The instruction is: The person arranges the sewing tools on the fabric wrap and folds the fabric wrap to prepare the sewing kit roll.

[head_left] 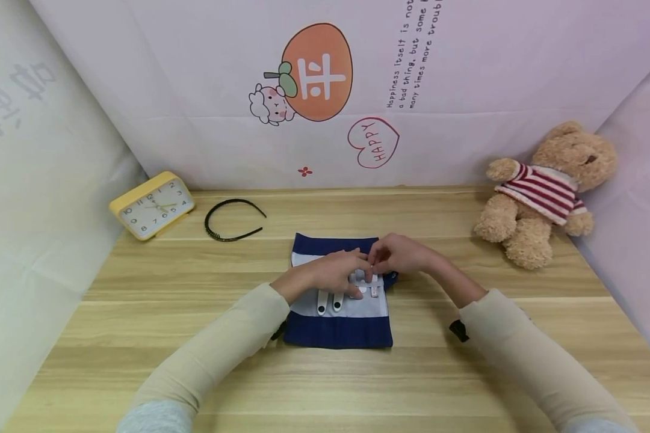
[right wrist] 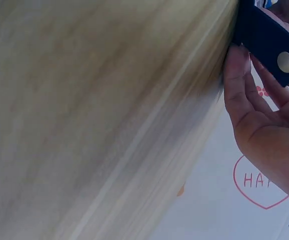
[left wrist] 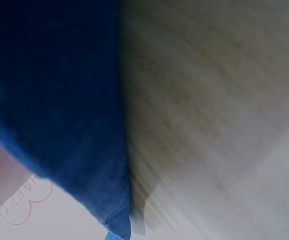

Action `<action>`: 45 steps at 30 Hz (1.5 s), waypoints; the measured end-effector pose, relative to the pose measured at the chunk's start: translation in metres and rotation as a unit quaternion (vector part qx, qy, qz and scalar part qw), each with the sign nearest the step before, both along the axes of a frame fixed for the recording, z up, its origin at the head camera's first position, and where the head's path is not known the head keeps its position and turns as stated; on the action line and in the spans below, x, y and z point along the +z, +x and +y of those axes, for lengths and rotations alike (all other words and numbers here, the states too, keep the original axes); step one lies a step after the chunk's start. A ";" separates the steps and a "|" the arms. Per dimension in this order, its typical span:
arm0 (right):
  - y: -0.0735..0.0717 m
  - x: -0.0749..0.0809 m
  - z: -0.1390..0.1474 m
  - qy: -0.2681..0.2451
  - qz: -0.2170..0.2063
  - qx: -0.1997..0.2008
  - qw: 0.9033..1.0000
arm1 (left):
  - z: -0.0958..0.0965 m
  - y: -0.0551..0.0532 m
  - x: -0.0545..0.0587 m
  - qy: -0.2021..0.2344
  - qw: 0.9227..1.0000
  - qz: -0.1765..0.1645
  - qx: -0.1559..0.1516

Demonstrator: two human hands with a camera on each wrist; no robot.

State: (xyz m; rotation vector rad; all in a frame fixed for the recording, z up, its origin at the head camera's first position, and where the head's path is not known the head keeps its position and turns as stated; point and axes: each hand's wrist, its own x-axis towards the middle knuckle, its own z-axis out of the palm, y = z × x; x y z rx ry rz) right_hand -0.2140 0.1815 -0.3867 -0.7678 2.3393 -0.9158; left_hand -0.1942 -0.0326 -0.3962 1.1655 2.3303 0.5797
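Observation:
A navy-and-grey cloth tool roll lies unfolded on the table, with two white-handled tools side by side in its grey middle. My left hand rests over the grey part, its fingers spread toward the right side. Thumb and fingers of my right hand pinch the upper end of a small white tool near the roll's right edge. A grey band crosses this tool. In the right wrist view, a navy strap with a round snap sticks out beside my right fingers. Navy cloth fills much of the left wrist view.
Behind the roll to the left lie a black headband and a yellow alarm clock. A teddy bear in a striped shirt sits at the back right. A printed white sheet hangs behind the wooden table.

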 end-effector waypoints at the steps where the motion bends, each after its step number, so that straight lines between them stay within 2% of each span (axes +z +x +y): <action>1: 0.000 0.000 -0.001 0.003 0.002 0.007 1.000 | 0.000 0.000 0.000 -0.001 1.000 0.001 0.000; 7: -0.002 -0.001 -0.004 0.010 -0.004 0.021 1.000 | -0.001 -0.001 0.000 -0.005 1.000 0.004 0.002; 19: -0.004 0.001 -0.007 0.023 -0.007 0.008 1.000 | -0.005 -0.005 0.003 -0.002 1.000 0.000 0.013; 22: -0.003 0.001 -0.006 0.021 0.004 0.010 1.000 | -0.007 -0.007 0.003 0.006 1.000 -0.003 0.014; 26: 0.002 0.001 0.002 0.018 0.030 -0.017 0.999 | -0.014 -0.010 0.006 0.026 0.999 0.006 0.030; 30: 0.009 0.003 0.014 0.002 0.029 -0.057 0.998 | -0.028 -0.014 0.011 0.045 0.996 0.029 0.069; 35: 0.019 0.007 0.031 -0.039 -0.033 -0.074 0.996 | -0.053 -0.021 0.013 0.070 0.986 0.055 0.142; 41: 0.031 0.010 0.051 -0.066 -0.085 -0.089 0.990 | -0.078 -0.028 0.013 0.084 0.965 0.091 0.233; 45: 0.041 0.009 0.057 -0.066 -0.114 -0.078 0.988 | -0.090 -0.030 0.012 0.105 0.945 0.085 0.298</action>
